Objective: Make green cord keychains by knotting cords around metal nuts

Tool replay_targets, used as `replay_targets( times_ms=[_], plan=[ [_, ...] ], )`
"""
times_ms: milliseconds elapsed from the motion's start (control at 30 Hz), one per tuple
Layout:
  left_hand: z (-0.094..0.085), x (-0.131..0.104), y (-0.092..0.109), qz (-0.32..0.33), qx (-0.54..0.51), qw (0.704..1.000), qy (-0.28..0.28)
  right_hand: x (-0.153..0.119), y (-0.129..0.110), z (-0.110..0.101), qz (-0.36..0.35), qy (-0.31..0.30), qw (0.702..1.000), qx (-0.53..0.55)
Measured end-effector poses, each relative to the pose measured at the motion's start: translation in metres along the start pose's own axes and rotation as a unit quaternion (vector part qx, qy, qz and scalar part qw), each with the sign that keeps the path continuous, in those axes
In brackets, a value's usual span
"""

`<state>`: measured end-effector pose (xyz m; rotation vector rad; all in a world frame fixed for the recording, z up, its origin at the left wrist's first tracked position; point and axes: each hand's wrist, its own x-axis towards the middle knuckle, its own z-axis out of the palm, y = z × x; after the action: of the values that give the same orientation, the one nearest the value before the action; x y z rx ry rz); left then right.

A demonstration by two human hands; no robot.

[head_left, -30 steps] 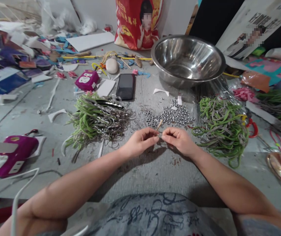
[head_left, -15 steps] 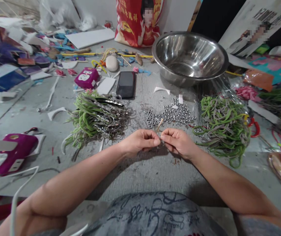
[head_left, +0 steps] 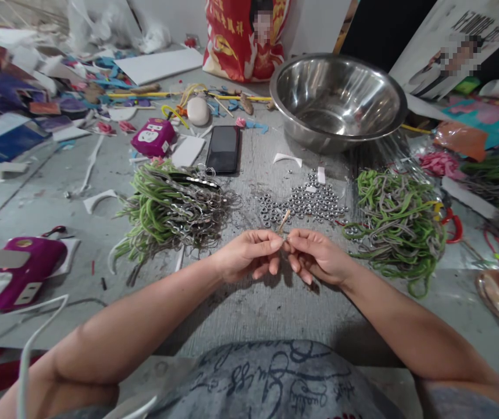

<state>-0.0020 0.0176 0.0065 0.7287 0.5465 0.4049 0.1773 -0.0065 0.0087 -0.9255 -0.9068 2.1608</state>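
Observation:
My left hand (head_left: 255, 254) and my right hand (head_left: 316, 254) meet over the grey table, thumbs and index fingers pinched together. What lies between the fingertips is too small to make out. A thin wooden stick (head_left: 284, 220) pokes up just beyond the fingertips; whether a hand holds it is unclear. Many small metal rings (head_left: 314, 201) are spread beyond my hands. Left of them is a bundle of green and grey cords (head_left: 162, 203) with metal chains; a looser heap of green and grey cords (head_left: 400, 224) lies to the right.
A steel bowl (head_left: 339, 105) stands behind the rings, a phone (head_left: 224, 150) to its left. Purple packs (head_left: 153, 137) and scraps (head_left: 49, 75) cover the left side. A red bag (head_left: 245, 46) is at the back, red-handled scissors (head_left: 453, 226) at the right.
The lower fingers of both hands have loosened and spread downward. The thumbs and index fingers stay pinched near the same spot.

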Motion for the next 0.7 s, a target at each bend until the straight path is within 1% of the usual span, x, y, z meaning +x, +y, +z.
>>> replay_targets(
  times_ms=[133,233,433,700],
  plan=[
    [-0.003,0.0,-0.001,-0.027,-0.012,0.999,-0.029,-0.001,0.001,0.0,-0.01,0.012,0.999,-0.028],
    [-0.004,0.001,-0.003,-0.032,-0.025,0.998,-0.043,-0.001,0.002,0.0,-0.012,0.006,0.999,-0.029],
    [-0.002,0.003,-0.005,-0.007,-0.053,0.998,-0.025,0.002,0.006,0.001,-0.006,0.003,1.0,0.007],
    [0.006,0.0,-0.005,0.011,-0.063,0.998,-0.014,0.001,0.012,0.011,-0.049,0.023,0.997,0.048]
  ],
)
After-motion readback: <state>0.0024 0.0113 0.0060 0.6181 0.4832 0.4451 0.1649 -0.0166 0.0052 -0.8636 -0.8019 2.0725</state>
